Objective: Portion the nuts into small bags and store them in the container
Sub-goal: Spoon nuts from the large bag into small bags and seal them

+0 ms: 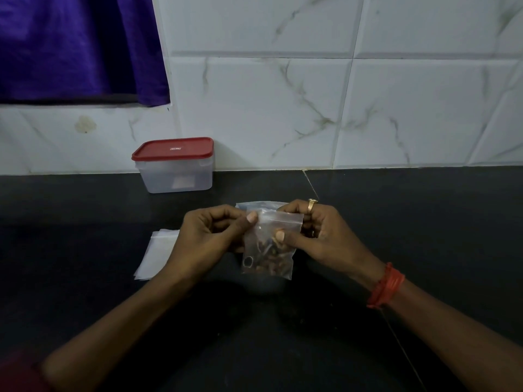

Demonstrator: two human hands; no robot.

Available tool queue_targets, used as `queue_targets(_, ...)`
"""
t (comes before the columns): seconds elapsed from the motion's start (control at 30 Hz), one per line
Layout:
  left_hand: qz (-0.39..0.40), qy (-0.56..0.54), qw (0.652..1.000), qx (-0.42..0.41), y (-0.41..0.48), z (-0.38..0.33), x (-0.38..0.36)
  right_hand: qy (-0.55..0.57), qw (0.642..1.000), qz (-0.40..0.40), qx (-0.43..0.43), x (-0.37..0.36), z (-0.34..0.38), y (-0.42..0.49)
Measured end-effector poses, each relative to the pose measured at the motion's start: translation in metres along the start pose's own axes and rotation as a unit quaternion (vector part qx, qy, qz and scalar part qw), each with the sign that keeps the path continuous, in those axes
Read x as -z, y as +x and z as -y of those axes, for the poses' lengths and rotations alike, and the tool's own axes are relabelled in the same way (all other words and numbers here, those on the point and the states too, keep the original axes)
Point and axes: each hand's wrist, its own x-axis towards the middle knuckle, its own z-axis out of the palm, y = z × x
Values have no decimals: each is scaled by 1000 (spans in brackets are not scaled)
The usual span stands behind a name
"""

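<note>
This looks like a home kitchen. A dark stone worktop (85,207) runs along a wall clad in large glossy white wall tiles (396,108) with grey-brown marble veining and plain grout lines. At the back edge of the worktop, up against the tiles, stands a clear plastic food container (175,176) with a red lid (172,148) on it. A purple cloth (76,46) hangs over the wall at the upper left, and a small brownish stain (85,125) marks the tile just below it.

Black countertop (410,222) lies bare on the right; at back left the red-lidded container (175,176) stands against the tiled wall (311,108); nearer, a stack of flat bags (155,250), seemingly empty, lies left of centre.
</note>
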Motion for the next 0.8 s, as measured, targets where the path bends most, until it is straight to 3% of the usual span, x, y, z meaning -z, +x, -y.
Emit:
queue_targets(0.4,19,28,996,-83,3,6,-2,-65,995,-53,50,-8,10,-4)
queue_targets(0.8,34,140,977,-158,-1,9,-4,-81,994,-36,64,-5,8,-4)
